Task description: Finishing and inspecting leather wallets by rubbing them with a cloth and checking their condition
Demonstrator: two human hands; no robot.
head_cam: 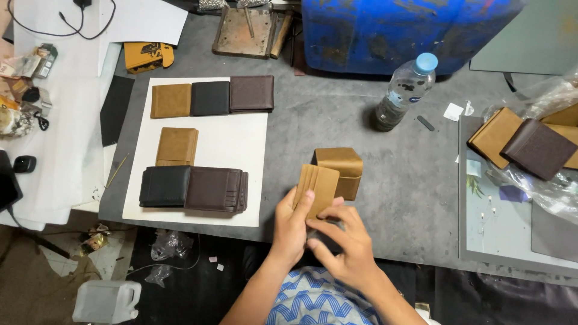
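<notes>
Mid-handling, by the look of it: checking or fitting at the near edge of the desk (313, 126). Left hand (292, 225) pinching the tan wallet (317, 186) by its lower left corner, thumb pressed on the front, fingers behind. Held upright just above the desk edge, stepped card slots facing up. Right hand (346, 241) curled close under the same piece, thumb across towards the left hand; hard to tell whether gripping it or only steadying, with something dark half hidden beneath. Just behind and touching, a folded tan piece (342, 168) standing on the desk.

As a judgement: a firm pinch from both sides and a steady lower edge needed for any further work on the slots, with the folded piece close enough to be knocked.

Around, from the left: papers and small clutter under a black cable (60, 24). Then a white sheet (241, 144) carrying a top row of tan, black and brown wallets side by side. Below these, a single tan wallet (177, 146). Nearer still, a black stack (165, 186) touching a brown stack (215, 189). Well apart from the hands, nothing there in the way. Further right, a clear water bottle (402, 90) with a blue cap, in front of a blue drum (409, 30). At the far right, a grey tray (500, 222) with more tan and brown wallets in clear plastic.
</notes>
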